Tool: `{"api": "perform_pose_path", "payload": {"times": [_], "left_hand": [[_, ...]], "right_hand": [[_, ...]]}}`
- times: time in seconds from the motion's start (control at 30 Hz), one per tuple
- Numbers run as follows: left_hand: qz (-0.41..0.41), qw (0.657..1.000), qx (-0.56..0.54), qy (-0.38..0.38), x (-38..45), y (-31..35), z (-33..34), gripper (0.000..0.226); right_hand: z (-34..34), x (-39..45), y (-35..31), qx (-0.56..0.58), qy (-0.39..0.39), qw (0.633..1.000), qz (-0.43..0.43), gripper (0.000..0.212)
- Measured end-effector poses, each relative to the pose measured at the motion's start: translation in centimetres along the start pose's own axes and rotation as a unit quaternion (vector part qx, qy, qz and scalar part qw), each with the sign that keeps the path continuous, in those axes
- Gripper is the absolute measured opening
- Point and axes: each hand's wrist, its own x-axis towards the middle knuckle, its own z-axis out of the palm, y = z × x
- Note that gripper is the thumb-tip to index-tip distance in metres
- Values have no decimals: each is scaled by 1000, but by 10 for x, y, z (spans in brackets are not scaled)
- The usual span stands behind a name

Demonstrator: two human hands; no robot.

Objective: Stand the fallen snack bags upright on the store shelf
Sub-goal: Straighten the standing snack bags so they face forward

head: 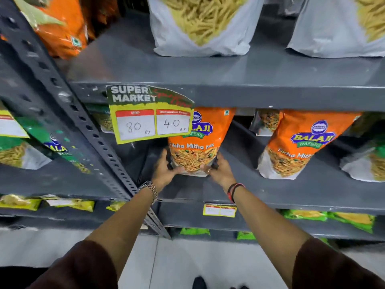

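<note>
An orange Balaji "Tikha Mitha Mix" snack bag (198,142) stands upright on the middle grey shelf (291,197), its top hidden behind a price tag. My left hand (165,168) grips its lower left corner and my right hand (218,170) grips its lower right corner. A second orange bag of the same kind (295,142) stands upright to the right, apart from my hands.
A yellow "Super Market" price tag (150,115) hangs from the upper shelf edge. White bags of yellow sticks (200,24) stand on the upper shelf. A slotted steel upright (83,122) runs diagonally at left. Green bags (343,219) lie on the lower shelf.
</note>
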Motion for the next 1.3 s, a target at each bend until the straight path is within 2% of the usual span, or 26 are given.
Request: {"api": "perform_pose_path", "payload": {"times": [0.17, 0.23, 0.33, 0.43, 0.5, 0.63, 0.7, 0.77, 0.83, 0.9, 1.0, 1.17, 1.3], "left_hand": [[21, 1000, -19, 7, -5, -11, 0, 81], [16, 998, -24, 54, -15, -20, 5, 84], [34, 983, -51, 172, -36, -27, 22, 58], [41, 969, -100, 222, -61, -25, 49, 30], [77, 974, -94, 191, -67, -20, 79, 32], [98, 990, -90, 46, -69, 10, 140, 49], [66, 993, -95, -31, -67, 28, 170, 46], [32, 991, -97, -89, -65, 48, 198, 53], [1, 990, -85, -115, -62, 67, 221, 66], [-2, 988, -99, -117, -61, 82, 239, 69], [-8, 987, -123, -100, -63, 91, 257, 66], [-44, 989, -100, -103, -65, 96, 261, 80], [-54, 988, -91, -117, -69, 101, 259, 83]], "right_hand": [[-1, 3, 12, -15, -10, 1000, -19, 55], [-8, -2, 21, -13, 36, 999, -37, 54], [-34, -18, 35, 46, 134, 989, -33, 37], [-72, -44, 55, 47, 208, 975, -59, 20], [-107, -61, 67, 42, 247, 965, -77, 17], [-172, -73, 85, 67, 303, 946, -90, 24], [-198, -65, 87, 89, 289, 951, -63, 36], [-221, -55, 86, 109, 240, 964, -33, 55], [-235, -47, 81, 120, 169, 978, 7, 74], [-241, -42, 78, 121, 92, 988, 19, 85], [-250, -38, 80, 98, 10, 995, -17, 85], [-256, -41, 76, 118, -7, 993, -3, 82], [-260, -42, 74, 113, -12, 993, 9, 82]]}}
